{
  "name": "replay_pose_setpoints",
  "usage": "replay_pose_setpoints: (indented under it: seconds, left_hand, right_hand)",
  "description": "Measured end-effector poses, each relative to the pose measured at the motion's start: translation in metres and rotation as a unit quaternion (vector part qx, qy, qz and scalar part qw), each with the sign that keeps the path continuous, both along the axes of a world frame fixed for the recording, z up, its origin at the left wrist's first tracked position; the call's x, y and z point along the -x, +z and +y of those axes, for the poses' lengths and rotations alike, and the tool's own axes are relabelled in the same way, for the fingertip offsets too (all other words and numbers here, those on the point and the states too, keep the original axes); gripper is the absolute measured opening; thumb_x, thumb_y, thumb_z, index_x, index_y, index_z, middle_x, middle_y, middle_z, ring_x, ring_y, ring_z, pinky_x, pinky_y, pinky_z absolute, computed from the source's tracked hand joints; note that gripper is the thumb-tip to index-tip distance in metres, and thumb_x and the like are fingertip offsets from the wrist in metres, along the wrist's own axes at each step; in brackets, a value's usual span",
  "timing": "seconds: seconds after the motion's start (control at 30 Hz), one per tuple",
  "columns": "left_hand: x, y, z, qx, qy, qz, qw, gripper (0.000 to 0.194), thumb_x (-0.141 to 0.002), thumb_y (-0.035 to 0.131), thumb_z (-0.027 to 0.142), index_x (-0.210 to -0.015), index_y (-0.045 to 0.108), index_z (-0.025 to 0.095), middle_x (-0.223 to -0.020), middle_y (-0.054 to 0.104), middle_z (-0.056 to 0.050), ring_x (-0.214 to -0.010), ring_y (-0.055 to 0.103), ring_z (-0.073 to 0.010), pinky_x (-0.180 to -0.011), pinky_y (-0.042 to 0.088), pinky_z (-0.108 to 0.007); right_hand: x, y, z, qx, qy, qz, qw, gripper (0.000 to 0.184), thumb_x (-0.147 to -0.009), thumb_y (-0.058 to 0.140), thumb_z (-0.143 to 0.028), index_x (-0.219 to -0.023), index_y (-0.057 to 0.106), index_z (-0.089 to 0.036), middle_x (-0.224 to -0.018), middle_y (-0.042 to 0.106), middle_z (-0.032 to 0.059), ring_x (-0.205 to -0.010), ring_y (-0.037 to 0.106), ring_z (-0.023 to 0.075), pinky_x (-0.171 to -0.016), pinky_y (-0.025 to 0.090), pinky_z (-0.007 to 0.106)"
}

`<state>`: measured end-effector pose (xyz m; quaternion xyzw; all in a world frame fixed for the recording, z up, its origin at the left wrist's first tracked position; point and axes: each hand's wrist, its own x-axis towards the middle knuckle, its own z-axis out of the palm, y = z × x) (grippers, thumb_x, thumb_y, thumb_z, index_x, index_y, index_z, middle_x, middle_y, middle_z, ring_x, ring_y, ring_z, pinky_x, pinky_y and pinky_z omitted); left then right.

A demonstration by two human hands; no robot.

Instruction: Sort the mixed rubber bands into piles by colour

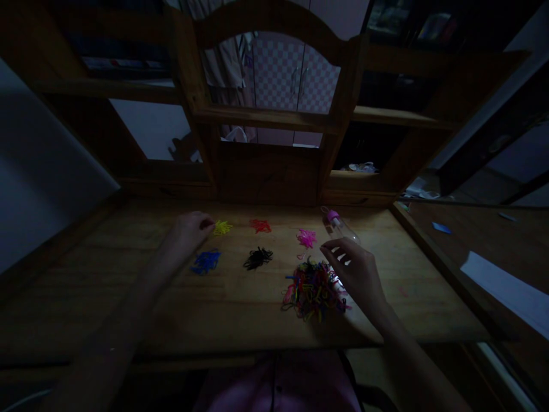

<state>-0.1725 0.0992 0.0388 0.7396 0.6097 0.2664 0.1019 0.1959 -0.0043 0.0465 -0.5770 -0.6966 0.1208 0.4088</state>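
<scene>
Over the left side of the desk, my left hand [193,230] is closed, fingertips at the edge of a small pile of yellow rubber bands [222,228]. Whatever it pinches is too small to make out. My right hand [352,264] hovers beside a large heap of mixed-colour rubber bands [316,290], thumb and forefinger nearly together; I cannot make out anything between them. Sorted piles lie apart: blue bands [206,261], black bands [258,258], red bands [261,226] and pink bands [306,237]. One loose pale pink band [301,256] sits below the pink pile.
A clear bottle with a pink cap [332,216] is behind my right hand. The wooden desk [240,312] backs onto a wooden shelf frame [266,119]. Right of it, a lower brown surface holds a white paper strip [508,289] and a blue item [441,228].
</scene>
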Motion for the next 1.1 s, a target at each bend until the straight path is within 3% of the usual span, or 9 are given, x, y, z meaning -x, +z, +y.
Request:
replay_pose_setpoints:
  seconds: [0.13, 0.3, 0.4, 0.47, 0.53, 0.67, 0.87, 1.1]
  left_hand:
    - [0.005, -0.006, 0.024, 0.016, -0.042, 0.055, 0.997, 0.028, -0.087, 0.049, 0.029, -0.082, 0.071, 0.012, -0.076, 0.067, 0.0, -0.078, 0.061, -0.0148, -0.085, 0.043, -0.031]
    - [-0.013, -0.002, 0.016, -0.007, -0.062, 0.053, 0.997, 0.026, -0.087, 0.045, 0.021, -0.089, 0.07, 0.015, -0.087, 0.067, -0.003, -0.089, 0.061, -0.0207, -0.091, 0.043, -0.038]
    - [-0.048, 0.002, -0.001, -0.009, -0.118, 0.042, 0.992, 0.023, -0.087, 0.048, 0.022, -0.092, 0.071, 0.018, -0.099, 0.067, -0.007, -0.092, 0.061, -0.0228, -0.089, 0.045, -0.035]
    - [-0.081, 0.001, -0.013, 0.005, -0.204, 0.014, 0.979, 0.024, -0.09, 0.048, 0.023, -0.097, 0.071, 0.021, -0.103, 0.067, -0.007, -0.094, 0.062, -0.0222, -0.087, 0.046, -0.033]
    - [-0.114, -0.003, -0.022, 0.028, -0.289, -0.01, 0.957, 0.022, -0.09, 0.049, 0.023, -0.096, 0.07, 0.021, -0.097, 0.067, -0.008, -0.089, 0.062, -0.0217, -0.083, 0.047, -0.033]
    - [-0.16, -0.02, -0.026, 0.033, -0.353, -0.026, 0.935, 0.013, -0.088, 0.055, 0.02, -0.092, 0.067, 0.02, -0.094, 0.065, -0.007, -0.087, 0.059, -0.0214, -0.079, 0.046, -0.032]
    - [-0.182, -0.036, -0.007, 0.02, -0.37, -0.021, 0.929, 0.008, -0.084, 0.057, 0.014, -0.083, 0.064, 0.018, -0.086, 0.062, -0.005, -0.079, 0.057, -0.0199, -0.072, 0.044, -0.031]
    - [-0.189, -0.03, 0.006, 0.0, -0.338, 0.004, 0.941, 0.011, -0.089, 0.052, 0.017, -0.085, 0.062, 0.016, -0.087, 0.059, -0.006, -0.08, 0.055, -0.0196, -0.075, 0.044, -0.031]
  right_hand:
    - [-0.005, 0.0, -0.022, 0.023, -0.011, 0.019, 0.999, 0.014, -0.09, 0.059, -0.031, -0.088, 0.069, -0.021, -0.089, 0.07, 0.004, -0.066, 0.063, 0.015, -0.058, 0.048, 0.028]
    - [-0.015, 0.001, -0.035, 0.056, -0.035, 0.052, 0.996, 0.018, -0.088, 0.061, -0.037, -0.088, 0.071, -0.022, -0.085, 0.073, 0.0042, -0.065, 0.066, 0.0169, -0.056, 0.05, 0.027]
    - [-0.016, 0.001, -0.039, 0.072, -0.044, 0.066, 0.994, 0.02, -0.087, 0.062, -0.039, -0.089, 0.071, -0.022, -0.082, 0.073, 0.0042, -0.065, 0.066, 0.0175, -0.055, 0.051, 0.027]
    - [-0.014, 0.001, -0.04, 0.077, -0.043, 0.073, 0.993, 0.019, -0.088, 0.063, -0.038, -0.089, 0.071, -0.021, -0.083, 0.072, 0.0041, -0.066, 0.066, 0.0172, -0.056, 0.051, 0.027]
    - [-0.012, 0.001, -0.041, 0.079, -0.038, 0.08, 0.993, 0.018, -0.088, 0.063, -0.037, -0.09, 0.071, -0.022, -0.085, 0.072, 0.0039, -0.069, 0.066, 0.0168, -0.057, 0.051, 0.026]
    - [-0.011, 0.0, -0.049, 0.075, -0.042, 0.086, 0.993, 0.017, -0.088, 0.063, -0.036, -0.092, 0.071, -0.022, -0.086, 0.071, 0.0042, -0.068, 0.066, 0.0166, -0.057, 0.051, 0.026]
    - [-0.023, -0.005, -0.066, 0.095, -0.081, 0.121, 0.985, 0.022, -0.085, 0.066, -0.042, -0.091, 0.072, -0.021, -0.082, 0.072, 0.0059, -0.065, 0.067, 0.0186, -0.053, 0.051, 0.027]
    - [-0.033, -0.011, -0.068, 0.155, -0.046, 0.287, 0.944, 0.027, -0.078, 0.073, -0.042, -0.088, 0.072, -0.018, -0.07, 0.069, 0.0039, -0.055, 0.061, 0.0149, -0.048, 0.049, 0.025]
